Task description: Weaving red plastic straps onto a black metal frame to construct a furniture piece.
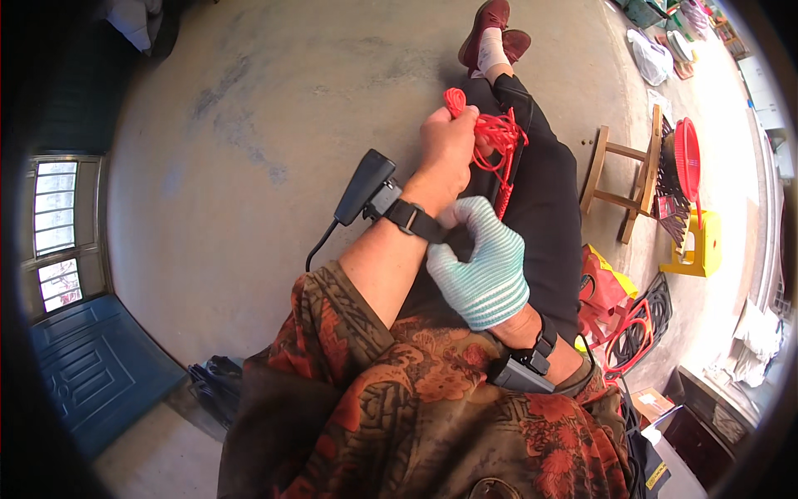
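My left hand [449,145] is bare and closed around a bundle of red cord [492,133] held above my lap; a loop of the cord sticks out past the knuckles. My right hand [482,266], in a pale green-and-white striped knit glove, sits just below the left wrist with its fingers pinched together near a strand of the cord that hangs down over my black trousers [544,191]. Whether the gloved fingers grip that strand is hidden. Black devices are strapped to both wrists [376,191].
A wooden stool [623,175] lies tipped on the concrete floor to my right, next to a red round basket [687,158] and a yellow plastic stool [697,245]. Red and yellow bags [603,287] lie by my right hip. A blue door [91,366] is at lower left.
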Demonstrator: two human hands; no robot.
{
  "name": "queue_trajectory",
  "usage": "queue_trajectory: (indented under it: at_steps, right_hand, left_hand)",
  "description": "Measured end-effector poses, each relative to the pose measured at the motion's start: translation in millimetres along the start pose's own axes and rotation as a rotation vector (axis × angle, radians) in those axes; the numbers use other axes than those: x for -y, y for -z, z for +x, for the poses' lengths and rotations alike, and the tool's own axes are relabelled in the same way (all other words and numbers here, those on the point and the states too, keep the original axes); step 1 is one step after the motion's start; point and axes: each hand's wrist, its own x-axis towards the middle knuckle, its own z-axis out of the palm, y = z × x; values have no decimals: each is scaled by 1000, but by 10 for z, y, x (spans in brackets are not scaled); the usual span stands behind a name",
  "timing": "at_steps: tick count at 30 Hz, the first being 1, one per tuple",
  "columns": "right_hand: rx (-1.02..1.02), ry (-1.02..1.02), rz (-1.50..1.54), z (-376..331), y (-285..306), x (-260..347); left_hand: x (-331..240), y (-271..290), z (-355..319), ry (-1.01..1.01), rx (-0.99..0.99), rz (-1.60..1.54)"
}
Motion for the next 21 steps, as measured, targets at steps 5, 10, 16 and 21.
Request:
queue_trajectory:
  at_steps: [5,10,16,21]
  right_hand:
    - [204,267,-146,-63,69,-36]
    - [151,210,-135,-31,199,-124]
    - [-157,-215,199,-78,603,-600]
    - [-283,-290,401,-72,922,-561]
  left_hand:
    - [50,10,-32,-313,80,284]
    - [-66,48,-121,-165,141,193]
    - [-390,211,-474,-95,251,184]
    - [-630,426,-782,-209,412,322]
